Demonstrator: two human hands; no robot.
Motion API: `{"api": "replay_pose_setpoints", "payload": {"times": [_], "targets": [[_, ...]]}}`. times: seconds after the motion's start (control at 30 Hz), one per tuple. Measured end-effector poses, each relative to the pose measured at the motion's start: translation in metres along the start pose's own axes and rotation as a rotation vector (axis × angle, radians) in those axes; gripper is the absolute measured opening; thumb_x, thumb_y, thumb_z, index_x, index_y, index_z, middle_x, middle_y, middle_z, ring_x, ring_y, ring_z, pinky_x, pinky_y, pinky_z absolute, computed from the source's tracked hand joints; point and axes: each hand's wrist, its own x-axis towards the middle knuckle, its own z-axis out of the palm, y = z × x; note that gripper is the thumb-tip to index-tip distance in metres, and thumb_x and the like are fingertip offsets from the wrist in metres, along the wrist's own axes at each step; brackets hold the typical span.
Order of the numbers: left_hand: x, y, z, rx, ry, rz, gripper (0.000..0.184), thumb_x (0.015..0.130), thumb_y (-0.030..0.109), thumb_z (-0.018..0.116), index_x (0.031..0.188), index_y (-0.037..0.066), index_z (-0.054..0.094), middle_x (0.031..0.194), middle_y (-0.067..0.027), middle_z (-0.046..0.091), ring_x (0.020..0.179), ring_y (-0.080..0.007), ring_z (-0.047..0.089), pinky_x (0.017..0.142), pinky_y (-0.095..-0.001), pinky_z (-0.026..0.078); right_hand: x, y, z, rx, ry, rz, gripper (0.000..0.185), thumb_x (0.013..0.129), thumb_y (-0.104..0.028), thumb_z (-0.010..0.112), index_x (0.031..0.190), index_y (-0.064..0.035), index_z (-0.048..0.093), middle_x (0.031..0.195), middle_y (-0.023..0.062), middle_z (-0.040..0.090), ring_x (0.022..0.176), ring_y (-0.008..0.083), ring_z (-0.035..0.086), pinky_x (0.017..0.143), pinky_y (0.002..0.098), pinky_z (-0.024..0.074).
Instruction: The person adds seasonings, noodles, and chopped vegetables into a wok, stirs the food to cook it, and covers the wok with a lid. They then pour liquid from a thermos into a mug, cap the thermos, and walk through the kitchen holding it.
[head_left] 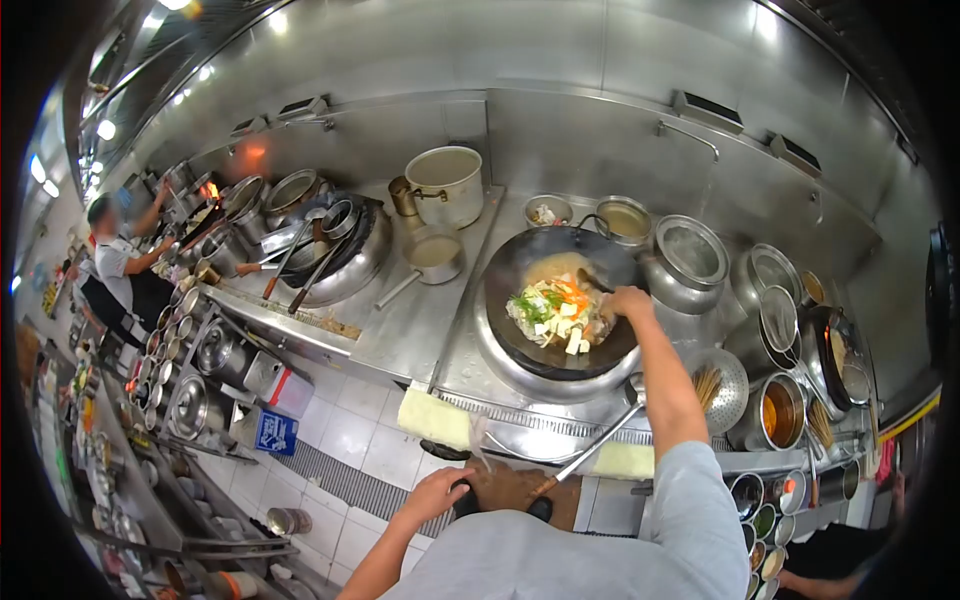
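Note:
My right hand [628, 302] reaches over the right side of a large black wok [515, 358], its fingers closed round a dark object [594, 281] whose kind is mostly hidden. In the wok lies a heap of food [562, 305] with pale cubes, orange strips and green pieces, in brownish liquid at the back. Down by my body, my left hand [438, 498] holds nothing, fingers loosely apart. A long-handled ladle [600, 445] with a wooden grip end leans diagonally at the range's front edge, between my arms.
Folded yellowish cloths [435, 418] lie on the front edge. Right of the wok are a perforated skimmer [718, 388], a lidded pot [690, 255] and a pot of orange liquid [782, 410]. A saucepan [436, 255] stands left. A co-worker [118, 265] works further left.

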Motion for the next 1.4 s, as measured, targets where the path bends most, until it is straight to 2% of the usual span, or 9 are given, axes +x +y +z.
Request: {"api": "replay_pose_setpoints", "payload": {"times": [0.27, 0.47, 0.57, 0.63, 0.77, 0.9, 1.0, 1.2, 1.4], "targets": [[0.017, -0.027, -0.058, -0.021, 0.041, 0.016, 0.035, 0.094, 0.024, 0.061, 0.126, 0.012, 0.061, 0.121, -0.0148, 0.064, 0.113, -0.0334, 0.059, 0.096, -0.0401, 0.047, 0.045, -0.026, 0.045, -0.035, -0.02, -0.105, 0.056, 0.089, -0.053, 0.051, 0.122, -0.0093, 0.066, 0.125, 0.019, 0.064, 0.117, 0.0348, 0.061, 0.1, 0.0463, 0.0475], [0.032, -0.054, -0.077, -0.119, -0.016, 0.095, 0.034, 0.093, 0.02, 0.063, 0.125, 0.01, 0.063, 0.122, -0.0139, 0.064, 0.114, -0.0324, 0.059, 0.097, -0.0392, 0.047, 0.001, -0.042, -0.004, -0.286, -0.166, -0.005, 0.044, 0.089, -0.041, 0.056, 0.121, -0.0133, 0.067, 0.128, 0.0134, 0.064, 0.117, 0.0315, 0.062, 0.098, 0.0429, 0.0497], [0.047, -0.056, -0.08, -0.128, -0.084, 0.152, 0.034, 0.093, 0.018, 0.062, 0.126, 0.01, 0.062, 0.121, -0.0133, 0.064, 0.112, -0.0315, 0.061, 0.096, -0.0384, 0.048, 0.016, -0.049, 0.015, -0.182, -0.022, 0.098, 0.04, 0.089, -0.038, 0.057, 0.121, -0.0149, 0.068, 0.126, 0.0122, 0.065, 0.116, 0.0306, 0.063, 0.096, 0.0428, 0.0508], [0.057, -0.047, -0.08, -0.232, -0.135, 0.177, 0.035, 0.093, 0.022, 0.062, 0.125, 0.008, 0.063, 0.12, -0.0164, 0.064, 0.113, -0.0336, 0.059, 0.097, -0.0395, 0.046, 0.004, -0.066, 0.026, -0.089, 0.118, -0.055, 0.036, 0.09, -0.031, 0.056, 0.119, -0.0161, 0.069, 0.121, 0.0113, 0.068, 0.112, 0.0293, 0.065, 0.092, 0.042, 0.053], [0.089, -0.027, -0.085, -0.117, -0.022, 0.319, 0.034, 0.093, 0.016, 0.061, 0.126, 0.008, 0.062, 0.12, -0.015, 0.064, 0.115, -0.0344, 0.056, 0.099, -0.0402, 0.044, -0.031, -0.08, -0.008, -0.248, 0.136, -0.054, 0.045, 0.091, -0.049, 0.055, 0.121, -0.0179, 0.066, 0.11, 0.014, 0.07, 0.105, 0.0332, 0.067, 0.087, 0.0447, 0.0547], [0.143, 0.022, -0.084, -0.029, 0.11, 0.493, 0.032, 0.091, 0.014, 0.062, 0.123, 0.008, 0.063, 0.122, -0.0151, 0.061, 0.12, -0.0343, 0.053, 0.104, -0.0425, 0.042, -0.13, -0.106, -0.038, -0.163, 0.09, -0.127, 0.042, 0.09, -0.045, 0.055, 0.122, -0.0201, 0.066, 0.108, 0.0164, 0.071, 0.1, 0.0354, 0.068, 0.086, 0.0464, 0.0548], [0.191, 0.046, -0.055, 0.005, 0.197, 0.605, 0.033, 0.09, 0.015, 0.063, 0.122, 0.006, 0.063, 0.124, -0.0155, 0.06, 0.122, -0.0345, 0.051, 0.105, -0.0417, 0.041, -0.134, -0.093, 0.016, -0.132, 0.033, -0.245, 0.043, 0.09, -0.048, 0.055, 0.12, -0.0198, 0.067, 0.108, 0.0176, 0.07, 0.1, 0.0375, 0.067, 0.087, 0.0491, 0.0533], [0.249, 0.054, -0.013, 0.068, 0.256, 0.553, 0.017, 0.088, 0.014, 0.064, 0.101, 0.004, 0.068, 0.096, -0.0108, 0.059, 0.098, -0.0306, 0.055, 0.089, -0.0436, 0.045, -0.124, -0.03, 0.015, -0.27, 0.024, -0.121, 0.032, 0.091, -0.037, 0.054, 0.106, -0.0151, 0.073, 0.106, 0.0128, 0.072, 0.097, 0.0312, 0.07, 0.083, 0.0444, 0.0556], [0.262, 0.053, 0.017, 0.194, 0.353, 0.554, 0.009, 0.084, 0.007, 0.063, 0.092, 0.006, 0.068, 0.089, -0.0107, 0.06, 0.092, -0.0301, 0.056, 0.081, -0.042, 0.043, -0.1, -0.018, 0.043, -0.227, 0.134, -0.135, 0.031, 0.089, -0.036, 0.06, 0.11, -0.0166, 0.07, 0.105, 0.0124, 0.072, 0.099, 0.031, 0.07, 0.083, 0.0435, 0.0556]]}}
